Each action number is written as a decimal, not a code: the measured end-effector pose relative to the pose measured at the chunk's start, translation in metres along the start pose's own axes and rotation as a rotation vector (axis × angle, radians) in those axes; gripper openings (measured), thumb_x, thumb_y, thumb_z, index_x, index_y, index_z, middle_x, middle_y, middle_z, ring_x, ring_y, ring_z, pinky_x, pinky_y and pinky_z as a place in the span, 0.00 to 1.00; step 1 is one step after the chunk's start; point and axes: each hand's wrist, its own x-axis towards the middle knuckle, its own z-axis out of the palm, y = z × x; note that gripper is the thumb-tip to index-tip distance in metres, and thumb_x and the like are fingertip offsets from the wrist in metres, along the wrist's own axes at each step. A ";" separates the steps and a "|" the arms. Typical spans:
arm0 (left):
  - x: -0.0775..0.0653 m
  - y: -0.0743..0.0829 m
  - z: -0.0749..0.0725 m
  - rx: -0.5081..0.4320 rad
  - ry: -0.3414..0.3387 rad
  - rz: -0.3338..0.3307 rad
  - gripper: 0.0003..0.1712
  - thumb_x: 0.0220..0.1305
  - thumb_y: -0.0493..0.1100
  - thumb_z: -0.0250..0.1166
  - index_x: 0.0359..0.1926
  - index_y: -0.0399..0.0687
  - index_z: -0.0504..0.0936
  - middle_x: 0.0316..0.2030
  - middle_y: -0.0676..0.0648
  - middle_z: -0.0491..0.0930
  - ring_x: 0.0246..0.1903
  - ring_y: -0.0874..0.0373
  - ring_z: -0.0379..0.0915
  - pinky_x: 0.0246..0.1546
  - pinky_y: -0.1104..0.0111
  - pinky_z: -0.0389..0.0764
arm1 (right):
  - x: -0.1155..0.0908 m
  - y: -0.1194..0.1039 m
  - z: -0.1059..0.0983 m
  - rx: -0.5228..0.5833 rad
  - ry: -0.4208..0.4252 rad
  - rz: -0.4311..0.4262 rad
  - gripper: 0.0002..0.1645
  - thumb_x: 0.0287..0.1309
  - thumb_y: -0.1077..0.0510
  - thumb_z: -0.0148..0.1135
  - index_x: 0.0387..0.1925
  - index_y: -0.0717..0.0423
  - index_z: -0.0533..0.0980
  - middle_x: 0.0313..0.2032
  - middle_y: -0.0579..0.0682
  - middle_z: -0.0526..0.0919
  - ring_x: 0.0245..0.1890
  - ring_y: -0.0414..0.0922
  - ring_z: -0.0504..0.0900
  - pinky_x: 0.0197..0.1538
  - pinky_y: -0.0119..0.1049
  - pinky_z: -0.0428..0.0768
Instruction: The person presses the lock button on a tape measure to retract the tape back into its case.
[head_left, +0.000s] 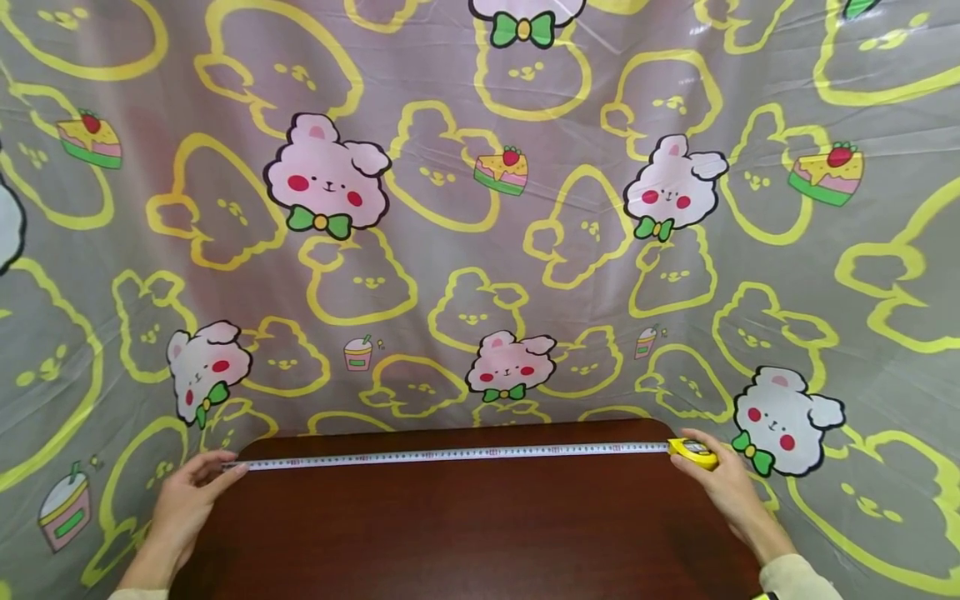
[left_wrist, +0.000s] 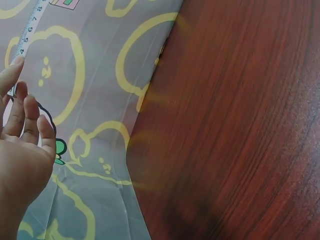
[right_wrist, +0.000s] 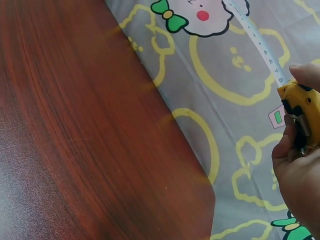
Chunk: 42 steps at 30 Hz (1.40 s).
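A yellow tape measure [head_left: 694, 453] is gripped by my right hand [head_left: 723, 483], near the table's right end. Its white blade [head_left: 450, 456] is drawn out straight across the table's far side, with numbers showing. At the left, my left hand [head_left: 187, 496] pinches the free end of the blade between thumb and forefinger, the other fingers bent loosely below, as the left wrist view shows. In the right wrist view the tape measure's yellow case [right_wrist: 301, 112] sits between thumb and fingers, and the blade leaves its mouth. The metal tip of the blade is hidden in the left fingers.
A dark reddish-brown wooden table [head_left: 465, 533] with rounded far corners lies below the blade. Behind it and along both sides hangs a grey curtain [head_left: 442, 250] printed with yellow outlines, white rabbits, cakes and cups. A small yellow thing [head_left: 765, 596] shows at the bottom edge near the right sleeve.
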 end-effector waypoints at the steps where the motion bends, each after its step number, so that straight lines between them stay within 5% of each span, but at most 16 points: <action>1: 0.000 0.001 0.000 0.010 0.003 -0.005 0.15 0.65 0.50 0.75 0.47 0.48 0.85 0.35 0.68 0.79 0.37 0.72 0.72 0.36 0.78 0.73 | 0.000 0.000 0.001 -0.003 0.000 -0.002 0.37 0.67 0.52 0.71 0.69 0.67 0.69 0.59 0.66 0.70 0.43 0.44 0.74 0.41 0.29 0.77; 13: -0.002 0.009 0.013 -0.004 0.031 0.064 0.16 0.65 0.47 0.76 0.48 0.44 0.85 0.33 0.66 0.82 0.35 0.69 0.75 0.36 0.73 0.74 | -0.001 0.003 0.014 -0.004 0.006 -0.013 0.37 0.68 0.50 0.70 0.70 0.64 0.69 0.57 0.66 0.72 0.41 0.44 0.75 0.41 0.30 0.75; 29: -0.004 0.013 0.021 -0.014 0.021 0.001 0.20 0.65 0.50 0.75 0.50 0.43 0.84 0.33 0.64 0.81 0.35 0.68 0.74 0.36 0.75 0.74 | 0.001 -0.008 0.022 0.000 -0.033 -0.058 0.39 0.69 0.51 0.69 0.73 0.61 0.66 0.60 0.67 0.72 0.47 0.47 0.74 0.45 0.26 0.73; 42: -0.005 0.017 0.031 -0.027 0.021 0.039 0.18 0.65 0.48 0.76 0.49 0.43 0.84 0.35 0.65 0.81 0.37 0.68 0.74 0.37 0.75 0.75 | 0.000 -0.019 0.030 -0.030 -0.022 -0.111 0.36 0.67 0.53 0.71 0.71 0.59 0.70 0.59 0.67 0.75 0.47 0.47 0.75 0.45 0.27 0.74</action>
